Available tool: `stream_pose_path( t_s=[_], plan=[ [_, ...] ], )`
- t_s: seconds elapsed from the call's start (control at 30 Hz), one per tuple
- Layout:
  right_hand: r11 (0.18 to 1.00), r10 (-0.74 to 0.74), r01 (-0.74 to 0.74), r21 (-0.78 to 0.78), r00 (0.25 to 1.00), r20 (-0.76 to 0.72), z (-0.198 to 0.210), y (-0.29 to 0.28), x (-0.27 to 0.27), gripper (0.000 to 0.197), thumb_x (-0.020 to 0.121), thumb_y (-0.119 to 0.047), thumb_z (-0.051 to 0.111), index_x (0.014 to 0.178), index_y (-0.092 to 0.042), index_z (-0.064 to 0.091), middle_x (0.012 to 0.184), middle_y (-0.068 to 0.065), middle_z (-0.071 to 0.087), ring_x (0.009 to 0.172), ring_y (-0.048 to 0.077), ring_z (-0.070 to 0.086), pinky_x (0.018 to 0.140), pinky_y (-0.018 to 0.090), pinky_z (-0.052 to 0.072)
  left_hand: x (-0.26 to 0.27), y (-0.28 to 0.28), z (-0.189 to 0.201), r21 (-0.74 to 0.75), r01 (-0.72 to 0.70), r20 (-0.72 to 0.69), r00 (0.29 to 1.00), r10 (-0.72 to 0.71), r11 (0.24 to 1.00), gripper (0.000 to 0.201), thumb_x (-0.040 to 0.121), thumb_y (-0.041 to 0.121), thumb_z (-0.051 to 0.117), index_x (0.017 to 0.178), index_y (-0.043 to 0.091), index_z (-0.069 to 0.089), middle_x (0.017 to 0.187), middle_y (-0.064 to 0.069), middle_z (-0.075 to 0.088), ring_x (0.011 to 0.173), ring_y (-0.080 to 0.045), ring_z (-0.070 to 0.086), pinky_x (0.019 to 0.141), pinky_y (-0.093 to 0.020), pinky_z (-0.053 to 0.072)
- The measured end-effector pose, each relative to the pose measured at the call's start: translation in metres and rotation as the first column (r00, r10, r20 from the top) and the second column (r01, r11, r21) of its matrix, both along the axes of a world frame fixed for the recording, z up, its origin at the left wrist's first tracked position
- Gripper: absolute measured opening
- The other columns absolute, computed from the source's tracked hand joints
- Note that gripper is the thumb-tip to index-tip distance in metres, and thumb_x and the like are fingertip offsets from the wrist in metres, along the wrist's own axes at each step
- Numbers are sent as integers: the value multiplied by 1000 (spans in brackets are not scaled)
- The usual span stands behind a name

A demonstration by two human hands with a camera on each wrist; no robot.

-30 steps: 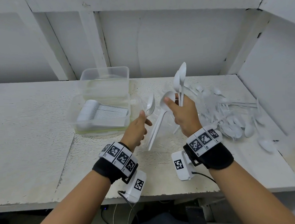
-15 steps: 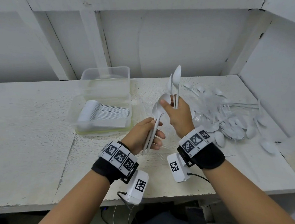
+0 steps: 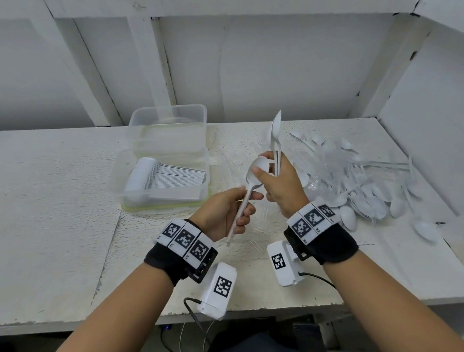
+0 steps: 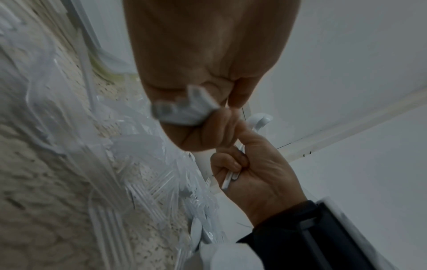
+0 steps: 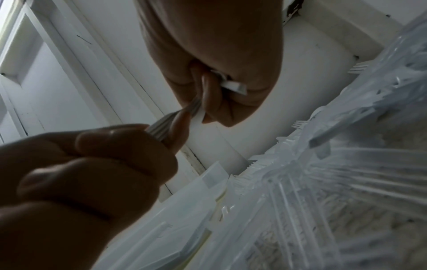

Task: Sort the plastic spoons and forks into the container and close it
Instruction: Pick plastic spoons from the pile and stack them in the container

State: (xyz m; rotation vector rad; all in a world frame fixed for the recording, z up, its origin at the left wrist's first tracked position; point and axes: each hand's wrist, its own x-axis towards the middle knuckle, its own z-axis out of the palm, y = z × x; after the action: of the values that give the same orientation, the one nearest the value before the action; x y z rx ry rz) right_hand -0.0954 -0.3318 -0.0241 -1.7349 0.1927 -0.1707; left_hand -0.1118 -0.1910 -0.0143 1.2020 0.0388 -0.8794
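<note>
Both hands meet over the white table (image 3: 48,218): left hand (image 3: 222,212) curls around stacked spoon handles (image 3: 242,211), right hand (image 3: 281,183) grips upright spoons (image 3: 276,133). Clear container (image 3: 167,181) sits behind-left, holding nested spoons; a loose cutlery pile (image 3: 364,182) lies right.

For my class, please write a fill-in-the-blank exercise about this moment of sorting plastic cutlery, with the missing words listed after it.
1. The left hand grips a stack of spoons by their ____.
2. The right hand holds two spoons with their bowls pointing ____.
3. The clear container on the white table holds a nested row of white ____.
4. The loose pile of cutlery lies to the ____ of the hands.

Missing words: handles; up; spoons; right
</note>
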Motion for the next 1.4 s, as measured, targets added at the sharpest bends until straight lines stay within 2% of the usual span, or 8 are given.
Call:
stream_pose_path(
  t_s=[0.27, 0.4, 0.5, 0.6, 0.8, 1.0, 1.23, 1.4],
  plan=[
    [997, -72, 71, -16, 996, -58, -1, 2, -6, 16, 99, -36, 34, 108, -24, 27, 72, 0, 43, 52, 11, 36, 47, 24, 31, 2, -5, -4, 48, -240, 110, 966, 233, 970, 23, 101, 15, 34, 87, 11, 51, 64, 0, 47, 48, -8, 45, 45, -18, 37],
    [986, -43, 56, -157, 996, 84, -6, 7, -17, 7, 98, -26, 42, 99, -20, 45, 63, -5, 41, 55, 11, 41, 54, 28, 39, 2, -9, -7, -29, -361, 93, 927, 362, 932, 20, 101, 11, 37, 90, 6, 53, 79, -8, 61, 64, -12, 63, 59, -25, 56],
    [970, -51, 78, -230, 992, 118, -10, 10, -22, 15, 94, -23, 51, 102, -17, 62, 64, -5, 45, 60, 9, 44, 60, 18, 42, 1, -12, -9, -61, -405, 73, 910, 408, 913, 16, 100, 10, 38, 94, 4, 52, 91, -13, 65, 81, -19, 66, 70, -31, 57],
    [958, -63, 93, -272, 991, 117, -12, 15, -23, 18, 93, -25, 54, 103, -18, 66, 73, 3, 58, 68, 15, 51, 67, 29, 48, 0, -15, -8, -59, -430, 97, 896, 434, 901, 13, 99, 8, 40, 95, 4, 52, 93, -12, 66, 84, -19, 66, 74, -31, 56],
    [918, -50, 77, -388, 996, 78, -4, 24, -24, 22, 94, -27, 52, 103, -14, 68, 82, 3, 49, 77, 15, 49, 69, 22, 37, -3, -19, -8, -5, -437, 162, 887, 432, 900, 14, 97, 10, 46, 86, 6, 53, 86, -13, 65, 71, -17, 64, 61, -22, 57],
    [936, 46, -58, -348, 998, -42, -5, 27, -23, 23, 94, -25, 49, 80, -11, 61, 96, 4, 40, 95, 26, 52, 90, 37, 46, -5, -14, -5, 16, -430, 206, 885, 418, 903, 17, 96, 12, 49, 84, 4, 57, 75, -9, 63, 58, -10, 63, 56, -20, 53],
    [914, 106, -132, -385, 990, -89, 4, 20, -20, 27, 94, -25, 49, 87, -6, 66, 99, 4, 40, 93, 19, 51, 79, 21, 37, -5, -11, -5, 8, -405, 183, 899, 397, 914, 18, 96, 14, 49, 94, 1, 62, 77, -8, 65, 64, -14, 66, 58, -23, 55],
    [873, 133, -157, -461, 987, -86, 6, 21, -21, 25, 94, -26, 49, 81, -11, 64, 100, 3, 39, 103, 25, 48, 93, 35, 43, -4, -10, -6, 37, -405, 204, 898, 390, 914, 18, 95, 13, 51, 86, 4, 63, 76, -5, 68, 63, -11, 67, 58, -23, 54]
  ],
)
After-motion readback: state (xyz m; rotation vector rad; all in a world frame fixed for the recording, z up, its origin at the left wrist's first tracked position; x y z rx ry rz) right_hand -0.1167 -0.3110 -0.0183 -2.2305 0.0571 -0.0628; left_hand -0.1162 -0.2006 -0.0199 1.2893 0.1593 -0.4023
